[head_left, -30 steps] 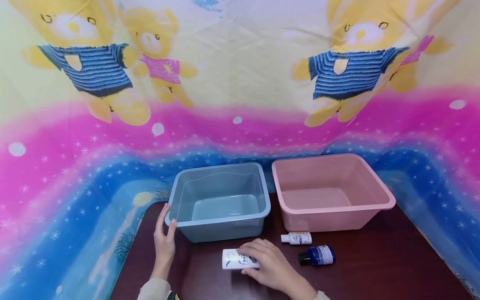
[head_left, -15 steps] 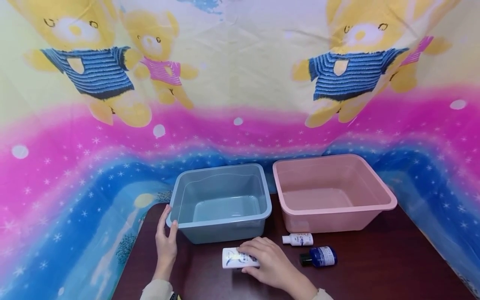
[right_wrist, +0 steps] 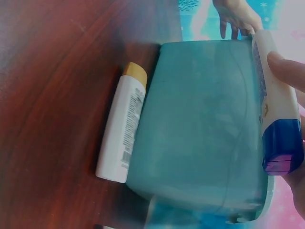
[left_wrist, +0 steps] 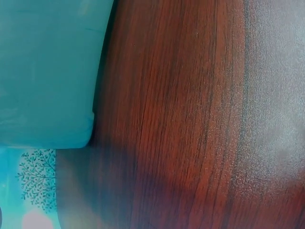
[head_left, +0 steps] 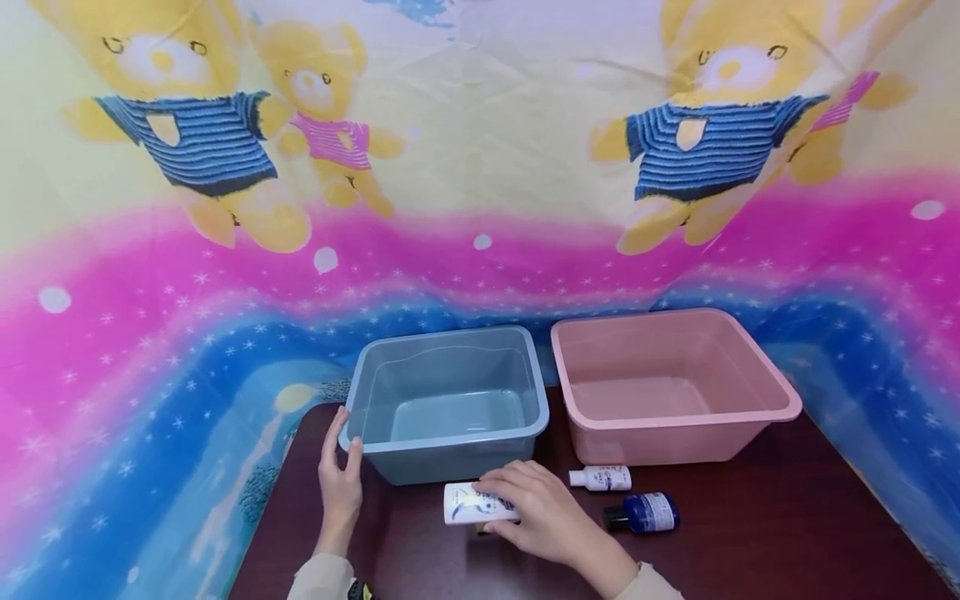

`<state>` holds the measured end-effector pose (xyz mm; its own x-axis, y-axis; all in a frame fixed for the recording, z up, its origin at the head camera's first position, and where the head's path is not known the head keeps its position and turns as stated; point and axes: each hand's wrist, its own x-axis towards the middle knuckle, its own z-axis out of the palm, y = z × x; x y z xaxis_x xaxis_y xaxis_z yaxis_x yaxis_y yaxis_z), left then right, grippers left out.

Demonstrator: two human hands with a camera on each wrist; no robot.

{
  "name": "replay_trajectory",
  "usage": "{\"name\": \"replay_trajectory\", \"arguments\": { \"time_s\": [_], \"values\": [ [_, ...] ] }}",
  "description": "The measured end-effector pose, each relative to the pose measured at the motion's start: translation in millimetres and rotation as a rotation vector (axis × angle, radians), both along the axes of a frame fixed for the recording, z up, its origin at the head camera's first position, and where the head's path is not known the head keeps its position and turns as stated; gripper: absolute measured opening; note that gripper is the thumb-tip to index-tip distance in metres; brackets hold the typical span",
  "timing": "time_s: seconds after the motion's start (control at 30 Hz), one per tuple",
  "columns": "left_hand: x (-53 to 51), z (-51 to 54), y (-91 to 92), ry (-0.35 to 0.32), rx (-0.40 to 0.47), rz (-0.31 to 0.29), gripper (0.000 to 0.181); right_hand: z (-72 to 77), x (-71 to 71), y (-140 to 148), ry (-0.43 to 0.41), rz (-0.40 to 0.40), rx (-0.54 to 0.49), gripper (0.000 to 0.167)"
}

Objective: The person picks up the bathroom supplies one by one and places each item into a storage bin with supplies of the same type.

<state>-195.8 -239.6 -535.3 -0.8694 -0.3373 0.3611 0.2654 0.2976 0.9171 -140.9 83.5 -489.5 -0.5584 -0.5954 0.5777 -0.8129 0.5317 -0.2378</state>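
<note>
Gripping 1 white bottle (head_left: 471,505), lower centre of frame, with clamped fingers of right hand (head_left: 531,510) (for firmness, presumably); touching blue basin (head_left: 450,461), lower left, with spread fingers of left hand (head_left: 341,487), likely steadying.

A bear-print backdrop (head_left: 465,167) — cream, pink, blue — hangs behind a wood-grained table (head_left: 750,517).

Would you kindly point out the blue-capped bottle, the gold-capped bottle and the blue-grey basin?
Blue-capped bottle (right_wrist: 278,105), right wrist view, on its white body.
Gold-capped bottle (right_wrist: 120,128), right wrist view, on its white body.
Blue-grey basin (head_left: 456,462), head view, on its front outer wall.
</note>
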Motion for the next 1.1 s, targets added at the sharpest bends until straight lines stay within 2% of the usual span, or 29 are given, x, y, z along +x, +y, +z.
{"name": "replay_trajectory", "arguments": {
  "time_s": [0.33,0.63,0.87,0.93,1.1],
  "values": [
    [0.4,2.3,1.0,-0.014,0.02,-0.001,0.049,13.8,-5.6,1.2,-0.033,-0.018,0.006,0.049],
    [0.7,2.7,0.1,-0.007,0.004,0.006,0.05,16.3,-11.6,0.0,0.047,0.004,-0.022,0.05],
    [18.0,35.9,13.1,-0.044,0.0,-0.006,0.05,23.4,-15.4,-0.5,0.028,0.001,-0.005,0.049],
    [16.2,32.4,11.3,-0.052,0.009,-0.003,0.05,24.9,-16.4,-1.0,0.02,0.001,0.0,0.049],
    [3.8,8.6,2.1,-0.052,0.026,0.004,0.052,26.8,-17.9,-2.7,0.031,-0.005,0.006,0.05]
  ]
}}
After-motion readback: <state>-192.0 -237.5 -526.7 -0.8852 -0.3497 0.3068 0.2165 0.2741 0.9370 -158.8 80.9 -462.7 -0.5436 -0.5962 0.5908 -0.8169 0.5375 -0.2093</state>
